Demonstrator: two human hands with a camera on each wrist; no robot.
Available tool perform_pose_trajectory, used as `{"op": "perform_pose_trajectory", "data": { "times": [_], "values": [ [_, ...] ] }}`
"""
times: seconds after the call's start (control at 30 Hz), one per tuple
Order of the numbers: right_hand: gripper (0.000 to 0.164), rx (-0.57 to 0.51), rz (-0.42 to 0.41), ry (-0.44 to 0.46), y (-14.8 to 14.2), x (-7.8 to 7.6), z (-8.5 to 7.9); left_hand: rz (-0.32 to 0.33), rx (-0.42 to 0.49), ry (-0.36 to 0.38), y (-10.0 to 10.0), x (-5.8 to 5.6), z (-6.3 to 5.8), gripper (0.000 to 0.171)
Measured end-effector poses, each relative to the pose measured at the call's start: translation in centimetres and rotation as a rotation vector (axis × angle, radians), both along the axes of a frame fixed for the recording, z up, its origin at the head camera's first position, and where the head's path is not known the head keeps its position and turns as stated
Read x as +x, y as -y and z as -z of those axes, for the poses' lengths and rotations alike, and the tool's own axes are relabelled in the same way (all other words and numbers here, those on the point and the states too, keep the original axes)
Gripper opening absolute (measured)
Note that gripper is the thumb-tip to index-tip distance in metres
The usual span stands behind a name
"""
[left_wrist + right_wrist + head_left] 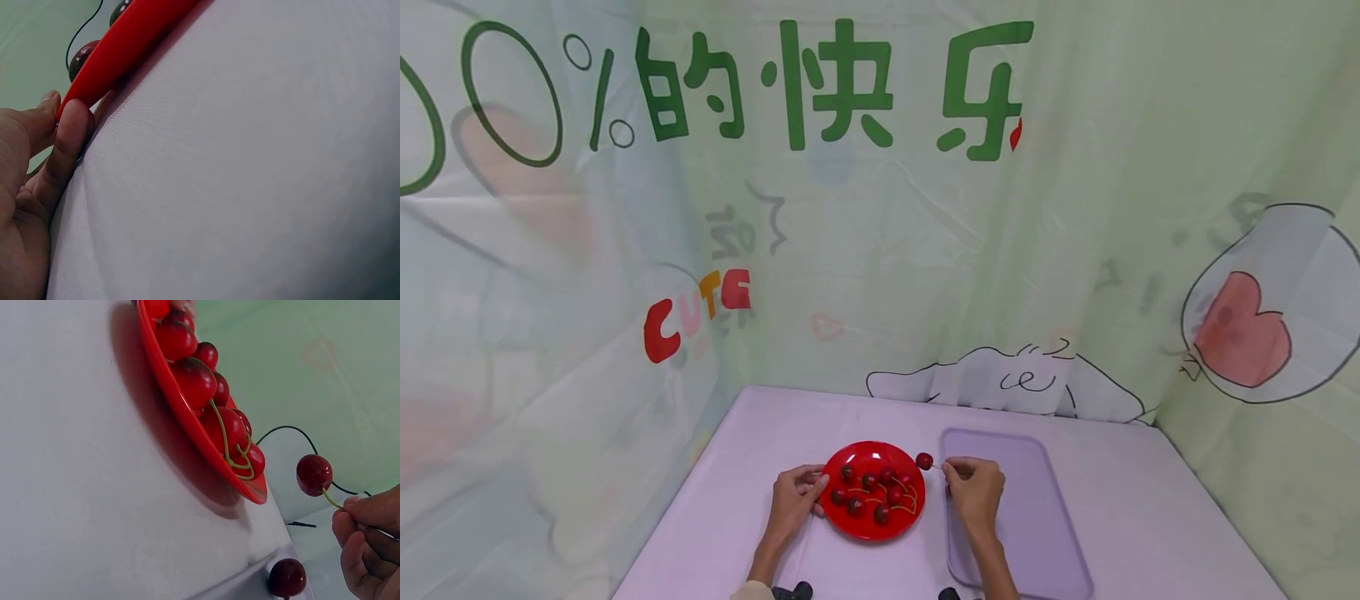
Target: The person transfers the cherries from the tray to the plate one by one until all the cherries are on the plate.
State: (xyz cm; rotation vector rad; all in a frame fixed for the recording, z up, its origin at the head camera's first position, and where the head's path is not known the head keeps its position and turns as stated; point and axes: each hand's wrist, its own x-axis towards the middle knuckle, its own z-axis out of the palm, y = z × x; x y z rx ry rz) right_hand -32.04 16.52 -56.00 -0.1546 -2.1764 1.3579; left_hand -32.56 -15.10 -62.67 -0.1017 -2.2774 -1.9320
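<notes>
A red plate [870,533] bears several dark red cherries [895,494] with green stems. My left hand [796,500] pinches the plate's left rim, thumb above and fingers beneath, as the left wrist view also shows. Between thumb and fingertips, my right hand [976,492] holds a single cherry [314,475] by its stem. This cherry hangs in the air just beyond the plate's right rim, over the gap beside the tray. Another cherry [287,577] lies at the edge of the purple tray [1022,517], mostly hidden by my right hand in the head view.
The tray lies right of the plate on a pale, cloth-covered table [1150,500]. Behind and beside the table hang printed curtains [850,250] with green lettering and drawings. Two small black objects [803,591] show at the bottom edge, near the wrists.
</notes>
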Motion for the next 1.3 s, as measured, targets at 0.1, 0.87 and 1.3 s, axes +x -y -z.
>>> {"op": "perform_pose_trajectory", "data": {
  "times": [0.1,0.87,1.3],
  "values": [
    [0.005,0.009,-0.011,0.017,0.5,-0.2,0.1,0.000,-0.001,-0.006,0.0,0.0,0.1,0.038],
    [0.006,0.042,-0.090,0.001,2.8,0.4,-0.5,-0.005,-0.018,0.014,0.1,-0.5,0.2,0.038],
    [0.006,0.057,-0.111,0.022,3.7,0.2,-0.4,-0.007,-0.021,0.016,0.0,-0.2,0.2,0.038]
  ]
}}
